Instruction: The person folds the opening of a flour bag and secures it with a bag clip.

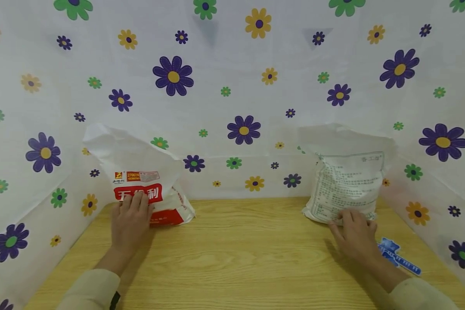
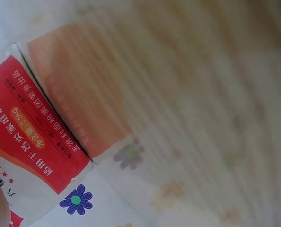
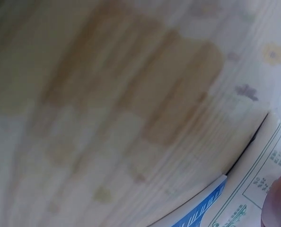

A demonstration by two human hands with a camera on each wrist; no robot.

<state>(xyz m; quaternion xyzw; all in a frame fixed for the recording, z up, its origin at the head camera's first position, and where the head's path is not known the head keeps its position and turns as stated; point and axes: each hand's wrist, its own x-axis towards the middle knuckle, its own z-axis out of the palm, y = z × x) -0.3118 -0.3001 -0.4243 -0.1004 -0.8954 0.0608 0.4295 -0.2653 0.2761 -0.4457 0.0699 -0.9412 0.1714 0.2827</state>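
On the left of the table stands a white and red flour bag (image 1: 170, 215), its loose top leaning left. My left hand (image 1: 131, 219) rests on its lower front with the fingers extended over the red label. A close part of the flour bag (image 2: 36, 127) fills the left side of the left wrist view. Over on the right, a white bag (image 1: 345, 185) with green printed text stands upright with a floppy top. My right hand (image 1: 354, 234) touches its bottom front edge, fingers on the print. A fingertip lies over the printed bag (image 3: 254, 189) in the right wrist view.
A blue cutout piece (image 1: 401, 258) with white lettering lies on the table beside my right wrist. White flower-patterned cloth (image 1: 232, 99) closes off the back and both sides. The wooden tabletop (image 1: 232, 249) stretches between the two bags.
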